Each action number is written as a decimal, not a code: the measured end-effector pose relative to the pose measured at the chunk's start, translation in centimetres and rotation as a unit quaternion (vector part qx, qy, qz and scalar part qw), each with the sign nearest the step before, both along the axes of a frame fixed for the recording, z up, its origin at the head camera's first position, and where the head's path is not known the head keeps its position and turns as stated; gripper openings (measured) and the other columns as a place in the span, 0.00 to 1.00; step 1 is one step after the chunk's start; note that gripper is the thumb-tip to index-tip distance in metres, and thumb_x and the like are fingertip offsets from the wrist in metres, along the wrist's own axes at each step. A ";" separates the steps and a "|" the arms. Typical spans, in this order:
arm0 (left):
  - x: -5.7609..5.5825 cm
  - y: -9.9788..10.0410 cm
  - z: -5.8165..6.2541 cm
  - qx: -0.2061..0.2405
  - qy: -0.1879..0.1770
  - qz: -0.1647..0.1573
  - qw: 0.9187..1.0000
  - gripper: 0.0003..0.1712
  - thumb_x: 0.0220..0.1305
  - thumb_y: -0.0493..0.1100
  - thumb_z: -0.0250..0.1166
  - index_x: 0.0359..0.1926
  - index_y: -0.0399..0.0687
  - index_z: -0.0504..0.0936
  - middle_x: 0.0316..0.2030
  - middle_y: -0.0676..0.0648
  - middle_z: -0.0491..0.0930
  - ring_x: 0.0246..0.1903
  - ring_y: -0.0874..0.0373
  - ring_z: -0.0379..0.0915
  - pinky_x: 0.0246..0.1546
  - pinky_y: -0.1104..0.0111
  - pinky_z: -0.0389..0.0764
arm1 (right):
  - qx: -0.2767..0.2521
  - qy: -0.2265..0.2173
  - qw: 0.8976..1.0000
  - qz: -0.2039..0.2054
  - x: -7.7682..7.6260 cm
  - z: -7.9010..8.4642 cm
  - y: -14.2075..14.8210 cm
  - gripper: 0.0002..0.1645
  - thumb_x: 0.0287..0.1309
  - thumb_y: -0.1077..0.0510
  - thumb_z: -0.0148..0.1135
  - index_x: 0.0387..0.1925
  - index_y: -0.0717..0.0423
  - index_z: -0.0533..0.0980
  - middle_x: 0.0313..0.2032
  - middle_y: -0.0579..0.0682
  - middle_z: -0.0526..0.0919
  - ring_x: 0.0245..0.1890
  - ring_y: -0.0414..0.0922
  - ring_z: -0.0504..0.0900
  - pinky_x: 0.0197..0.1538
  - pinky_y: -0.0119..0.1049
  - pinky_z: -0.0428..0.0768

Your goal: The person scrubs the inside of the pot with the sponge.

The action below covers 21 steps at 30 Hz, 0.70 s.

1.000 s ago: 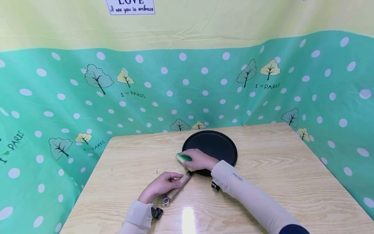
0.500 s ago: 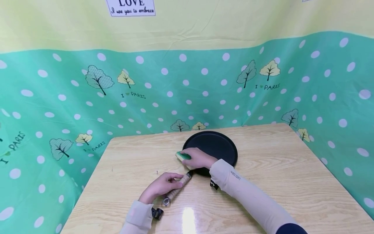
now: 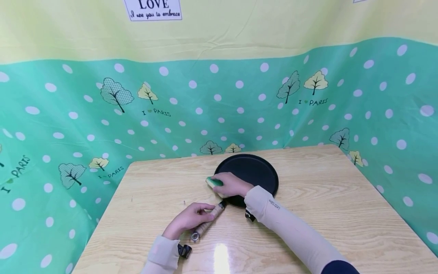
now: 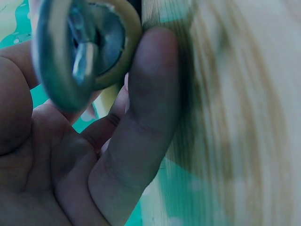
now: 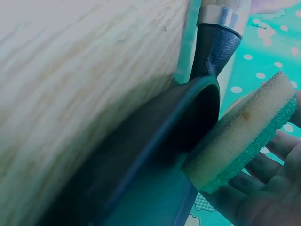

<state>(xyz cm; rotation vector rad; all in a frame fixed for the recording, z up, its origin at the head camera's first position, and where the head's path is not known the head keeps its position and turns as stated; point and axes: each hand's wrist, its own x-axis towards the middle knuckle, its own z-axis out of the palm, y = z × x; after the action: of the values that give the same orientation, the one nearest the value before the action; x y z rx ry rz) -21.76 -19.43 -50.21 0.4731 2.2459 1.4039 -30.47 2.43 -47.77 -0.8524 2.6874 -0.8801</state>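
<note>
A round black frying pan (image 3: 257, 171) lies on the wooden table, its wooden handle (image 3: 203, 229) pointing toward the front left. My left hand (image 3: 190, 218) holds that handle between thumb and fingers. The left wrist view shows the metal hanging ring (image 4: 51, 56) at the handle's end, close by the fingers. Over the pan's handle side, my right hand (image 3: 234, 185) grips a green and yellow sponge (image 3: 214, 182). In the right wrist view the sponge (image 5: 244, 132) stands tilted, its pale yellow side toward the pan's rim (image 5: 155, 136) near the black handle joint (image 5: 214, 49).
The table (image 3: 321, 213) extends on all sides of the pan. Behind it and at both sides hangs a green and yellow curtain (image 3: 178, 102) with dots and trees. A bright light reflection (image 3: 221, 258) shows at the table's front.
My right hand, with the sponge, has shifted very slightly left and away along the pan's rim. The left hand stays on the handle, and the pan keeps its place.
</note>
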 end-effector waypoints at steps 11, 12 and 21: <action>0.0 -0.1 -0.1 -0.001 0.000 0.000 1.000 0.25 0.73 0.40 0.68 0.64 0.30 0.80 0.31 0.48 0.78 0.26 0.60 0.69 0.26 0.71 0.71 | -0.007 -0.013 1.000 -0.011 -0.6 0.0 -0.2 0.30 0.74 0.53 0.64 0.73 0.56 0.74 0.67 0.56 0.78 0.59 0.48 0.78 0.62 0.46 0.77; 0.0 -0.1 -0.1 -0.001 0.000 0.000 1.000 0.25 0.73 0.40 0.68 0.65 0.30 0.80 0.31 0.48 0.78 0.26 0.60 0.69 0.26 0.71 0.71 | -0.007 -0.013 1.000 -0.012 -0.7 0.0 -0.2 0.30 0.74 0.53 0.64 0.73 0.56 0.73 0.67 0.56 0.78 0.60 0.48 0.78 0.62 0.46 0.77; -0.1 0.0 -0.1 -0.008 -0.005 0.004 1.000 0.25 0.73 0.41 0.68 0.65 0.32 0.81 0.30 0.49 0.77 0.24 0.60 0.66 0.22 0.71 0.69 | -0.012 -0.019 0.999 -0.026 -1.1 -0.1 -0.3 0.31 0.75 0.53 0.64 0.74 0.56 0.73 0.67 0.57 0.78 0.61 0.50 0.78 0.63 0.47 0.77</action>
<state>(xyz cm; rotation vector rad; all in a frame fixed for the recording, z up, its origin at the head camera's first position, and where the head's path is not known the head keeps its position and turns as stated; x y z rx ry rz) -21.85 -19.47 -50.35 0.4512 2.2517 1.3886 -31.58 2.15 -47.92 -0.7654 2.6834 -0.9324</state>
